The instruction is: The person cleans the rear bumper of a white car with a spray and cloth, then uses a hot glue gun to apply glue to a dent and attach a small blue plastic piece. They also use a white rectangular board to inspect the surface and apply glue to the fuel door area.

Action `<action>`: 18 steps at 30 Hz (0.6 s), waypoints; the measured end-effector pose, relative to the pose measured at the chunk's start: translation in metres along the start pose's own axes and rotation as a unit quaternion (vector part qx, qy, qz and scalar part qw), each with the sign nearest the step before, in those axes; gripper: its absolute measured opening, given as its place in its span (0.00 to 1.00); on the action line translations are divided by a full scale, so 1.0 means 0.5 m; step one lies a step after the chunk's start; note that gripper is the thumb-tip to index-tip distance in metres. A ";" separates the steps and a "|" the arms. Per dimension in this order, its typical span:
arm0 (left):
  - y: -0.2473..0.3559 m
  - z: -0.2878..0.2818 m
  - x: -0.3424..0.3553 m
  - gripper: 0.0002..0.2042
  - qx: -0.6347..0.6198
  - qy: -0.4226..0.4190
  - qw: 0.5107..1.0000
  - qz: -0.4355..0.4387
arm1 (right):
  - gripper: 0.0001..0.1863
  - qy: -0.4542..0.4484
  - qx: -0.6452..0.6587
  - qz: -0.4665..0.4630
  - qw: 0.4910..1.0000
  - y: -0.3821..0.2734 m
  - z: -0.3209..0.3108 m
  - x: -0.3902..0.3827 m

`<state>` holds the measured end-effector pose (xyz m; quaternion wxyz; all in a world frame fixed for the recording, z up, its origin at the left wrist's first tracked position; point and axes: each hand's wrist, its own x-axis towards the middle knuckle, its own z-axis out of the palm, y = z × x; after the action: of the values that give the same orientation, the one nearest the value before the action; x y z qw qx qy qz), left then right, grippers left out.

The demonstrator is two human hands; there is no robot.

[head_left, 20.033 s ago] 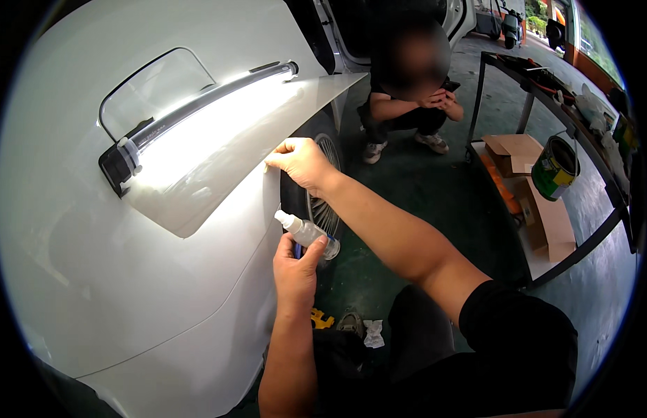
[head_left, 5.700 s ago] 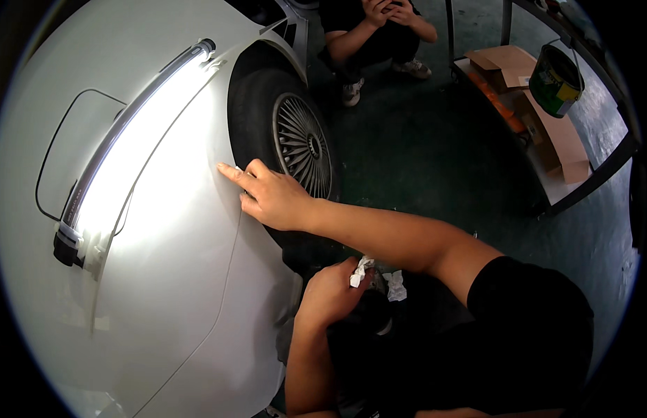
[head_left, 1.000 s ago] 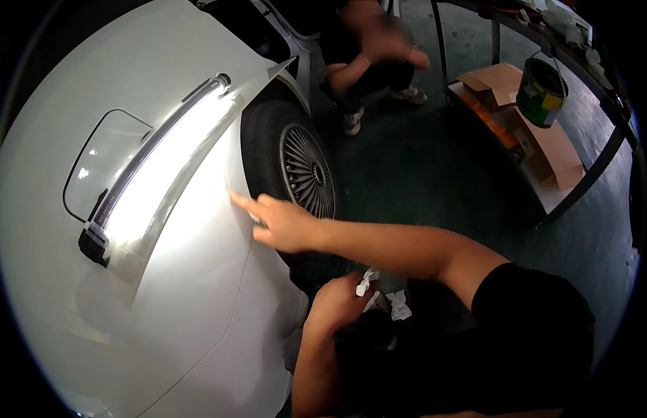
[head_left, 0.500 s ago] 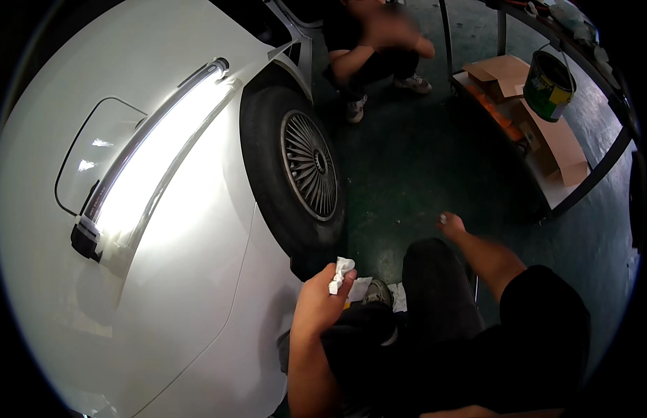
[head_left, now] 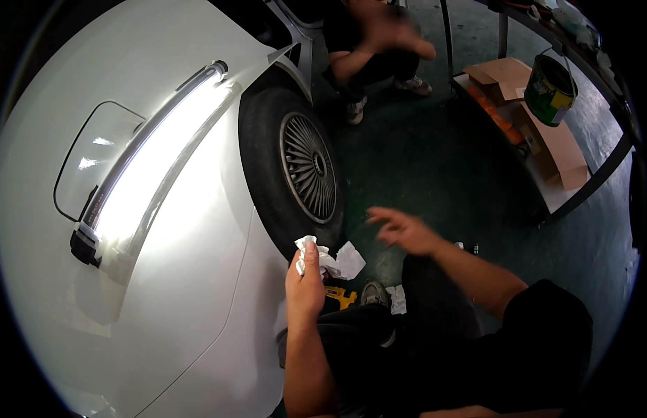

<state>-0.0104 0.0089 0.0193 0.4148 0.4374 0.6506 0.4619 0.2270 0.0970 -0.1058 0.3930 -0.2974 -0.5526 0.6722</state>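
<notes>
Glossy bodywork (head_left: 188, 292), crumpled paper (head_left: 303, 243) in left fingers (head_left: 310, 260)

Crumpled white paper (head_left: 328, 262) in left grip (head_left: 305, 289)

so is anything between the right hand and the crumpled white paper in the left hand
Nothing visible blocks the right hand from the crumpled white paper in the left hand; dark green floor shows between them.
</notes>
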 end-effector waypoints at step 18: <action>0.032 -0.006 -0.008 0.25 -0.056 0.074 0.994 0.058 | 0.17 0.123 0.233 -0.331 0.906 -0.392 0.253 0.472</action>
<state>-0.0092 0.0075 0.0362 0.3617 0.4148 0.6262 0.5522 0.0390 0.2506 0.1205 0.7161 -0.0775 -0.3942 0.5709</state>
